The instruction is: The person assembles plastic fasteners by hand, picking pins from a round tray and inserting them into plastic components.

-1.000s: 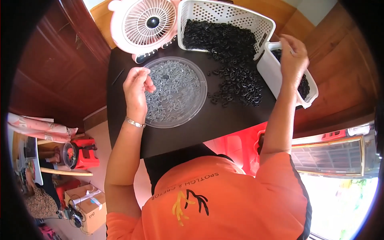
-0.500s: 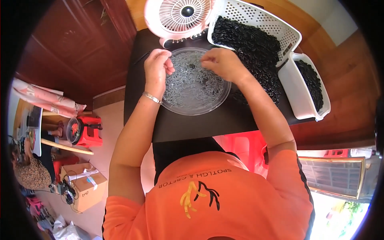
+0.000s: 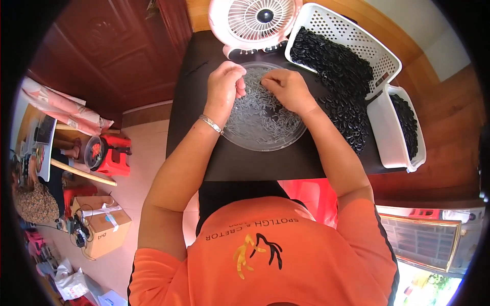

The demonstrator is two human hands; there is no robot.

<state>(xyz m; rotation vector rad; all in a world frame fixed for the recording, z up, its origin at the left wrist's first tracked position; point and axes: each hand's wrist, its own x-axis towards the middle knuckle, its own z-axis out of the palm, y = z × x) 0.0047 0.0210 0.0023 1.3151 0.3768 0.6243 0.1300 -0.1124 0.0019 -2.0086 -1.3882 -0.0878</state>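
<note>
A round clear shallow tray on the dark table holds many small, clear-grey slender pieces. Over its left rim is my left hand, fingers curled and closed; whatever they hold is hidden. My right hand reaches in from the right, thumb and forefinger pinched low over the pieces. What sits in that pinch is too small to make out. Right of the tray, a heap of small black rings or links spills across the table.
A white perforated basket lies tipped behind the heap, black links inside. Beside it stands a white bin with more. A pink-white fan is behind the tray. Left on the floor are a carton and red stool; another person sits beyond.
The whole view has shifted, so the table appears further right. Both hands have moved slightly closer together over the tray. A small dark spot between them no longer shows plainly.
</note>
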